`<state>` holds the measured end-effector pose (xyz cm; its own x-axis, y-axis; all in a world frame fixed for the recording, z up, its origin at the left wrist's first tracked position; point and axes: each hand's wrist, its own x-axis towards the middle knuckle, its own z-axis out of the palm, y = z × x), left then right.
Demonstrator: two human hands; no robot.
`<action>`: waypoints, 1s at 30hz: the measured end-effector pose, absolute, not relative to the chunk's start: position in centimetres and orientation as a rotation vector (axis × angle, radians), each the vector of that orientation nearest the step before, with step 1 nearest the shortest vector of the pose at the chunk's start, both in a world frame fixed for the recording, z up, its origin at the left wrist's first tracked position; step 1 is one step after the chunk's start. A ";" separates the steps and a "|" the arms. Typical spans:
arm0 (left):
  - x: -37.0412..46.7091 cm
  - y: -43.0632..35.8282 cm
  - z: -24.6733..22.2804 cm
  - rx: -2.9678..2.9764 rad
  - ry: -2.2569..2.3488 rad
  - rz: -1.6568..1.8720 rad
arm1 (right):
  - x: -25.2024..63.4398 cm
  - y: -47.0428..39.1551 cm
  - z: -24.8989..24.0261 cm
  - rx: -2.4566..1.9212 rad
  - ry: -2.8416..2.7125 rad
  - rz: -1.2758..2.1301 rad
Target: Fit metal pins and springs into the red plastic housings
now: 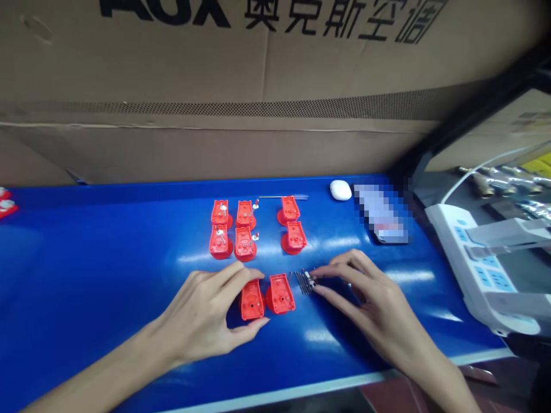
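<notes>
Our left hand (215, 310) grips the red housing (252, 300) between thumb and fingers; right of that housing, our right hand (365, 292) pinches small dark parts (306, 282), partly hidden and blurred.

The cardboard (258, 69) reads "AUX" and "奥克斯空调" (big dark lettering, top cropped).

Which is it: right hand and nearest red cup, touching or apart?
Apart. Head view: dark pins and blue table between right hand and red cup.
</notes>
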<state>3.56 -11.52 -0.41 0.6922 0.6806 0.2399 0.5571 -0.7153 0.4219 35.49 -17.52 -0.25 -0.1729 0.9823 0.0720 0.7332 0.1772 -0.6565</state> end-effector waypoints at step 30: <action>3.6 -11.5 -0.5 2.632 0.977 0.540 | 34.8 -15.6 0.4 -1.589 -2.250 0.839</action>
<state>3.58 -11.46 -0.50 0.7012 0.6694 0.2454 0.5641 -0.7314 0.3833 34.76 -15.59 0.40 -0.3672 0.9232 -0.1135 0.7720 0.2344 -0.5908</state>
